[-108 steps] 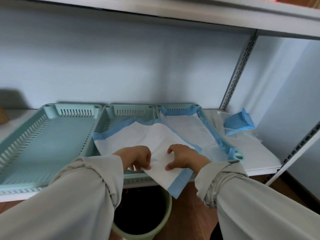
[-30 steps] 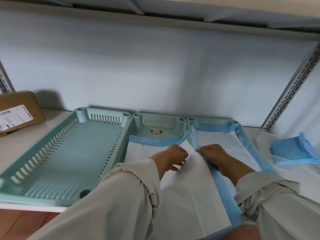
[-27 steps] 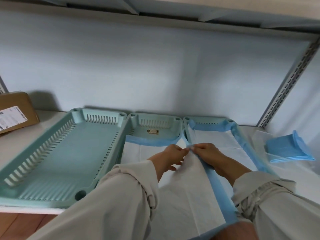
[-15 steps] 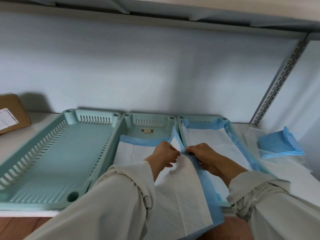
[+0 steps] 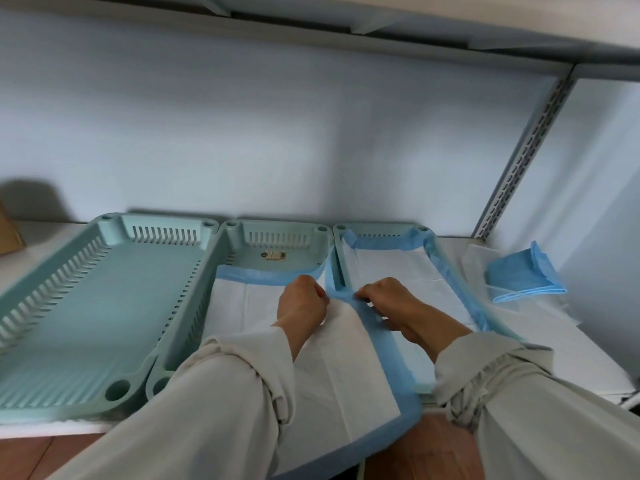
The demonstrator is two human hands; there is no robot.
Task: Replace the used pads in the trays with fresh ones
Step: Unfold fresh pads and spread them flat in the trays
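Three pale green trays stand side by side on a white shelf. The left tray (image 5: 104, 292) holds no pad. In the middle tray (image 5: 277, 233) lies a white pad with a blue border (image 5: 343, 368), its near end hanging over the shelf's front edge. My left hand (image 5: 303, 301) pinches the white sheet near its right side. My right hand (image 5: 388, 299) pinches the pad's blue right edge over the rim between the trays. The right tray (image 5: 381, 228) is lined with another blue-edged pad (image 5: 391, 268).
A folded blue pad (image 5: 523, 275) lies on clear plastic wrapping at the right of the shelf, beside a perforated metal upright (image 5: 519, 161). A brown cardboard box (image 5: 8, 230) shows at the far left edge. Another shelf runs overhead.
Since 3.6 s ago the pad has been drawn further into the middle tray and spread. In the last second my hands have slid a little toward me along its right edge.
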